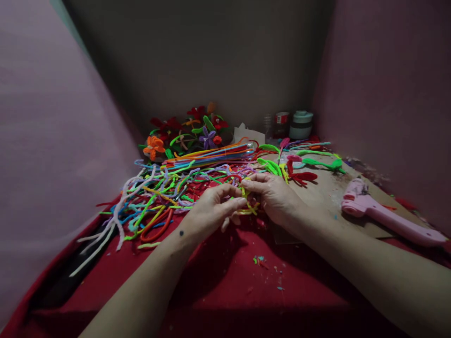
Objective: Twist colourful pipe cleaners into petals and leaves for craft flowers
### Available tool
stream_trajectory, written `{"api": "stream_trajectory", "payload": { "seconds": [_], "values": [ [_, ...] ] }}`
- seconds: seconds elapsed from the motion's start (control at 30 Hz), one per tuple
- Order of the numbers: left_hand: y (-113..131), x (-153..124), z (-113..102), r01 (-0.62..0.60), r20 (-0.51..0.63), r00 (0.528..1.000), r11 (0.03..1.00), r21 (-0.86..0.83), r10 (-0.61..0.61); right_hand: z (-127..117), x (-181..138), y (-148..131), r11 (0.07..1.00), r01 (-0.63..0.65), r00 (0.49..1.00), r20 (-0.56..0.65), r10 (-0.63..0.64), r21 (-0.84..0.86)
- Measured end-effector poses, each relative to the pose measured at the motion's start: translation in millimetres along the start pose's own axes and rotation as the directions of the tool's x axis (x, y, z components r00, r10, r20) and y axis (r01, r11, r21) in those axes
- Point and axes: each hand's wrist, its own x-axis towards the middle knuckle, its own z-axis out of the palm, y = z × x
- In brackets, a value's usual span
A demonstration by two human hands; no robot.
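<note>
Between my two hands is a yellow pipe cleaner [251, 206], bent into a small twisted shape. My left hand [214, 206] pinches it between thumb and forefinger. From the other side my right hand [273, 195] grips it with thumb and fingers, close to the left fingertips. Part of the yellow piece is hidden by the fingers. Loose pipe cleaners [151, 202] in many colours lie tangled to the left of my left hand. Just beyond my right hand lie green pipe-cleaner leaves [269, 166] and a red pipe-cleaner flower [299, 176].
A pink glue gun [387, 216] rests on a cardboard sheet [327, 197] at right. Behind are a straight pipe-cleaner bundle [211, 156], finished-looking flowers [154, 148], a jar [281, 124] and a teal lidded cup [301, 124]. Small scraps [260, 260] dot the red cloth [225, 281].
</note>
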Motion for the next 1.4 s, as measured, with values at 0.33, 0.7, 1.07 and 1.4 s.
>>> {"api": "stream_trajectory", "payload": {
  "seconds": [0.33,0.7,1.07,1.4],
  "values": [
    [0.7,-1.2,-0.5,-0.007,0.031,1.0,0.995,0.097,0.004,3.5,0.6,-1.9,0.99,-0.077,0.997,-0.015,0.079,0.119],
    [-0.9,0.4,2.4,-0.07,-0.139,0.987,0.996,0.052,0.077,5.7,-2.6,2.6,1.0,0.004,0.999,0.039,-0.005,0.022],
    [-4.3,5.7,-3.5,-0.236,-0.292,0.926,0.971,0.043,0.239,9.8,-8.5,-1.5,0.914,0.076,0.996,-0.017,-0.09,-0.399],
    [-6.7,6.1,5.2,-0.204,-0.389,0.897,0.978,0.052,0.208,15.8,-14.1,0.1,0.739,0.224,0.972,0.095,-0.214,-0.635]
  ]
}}
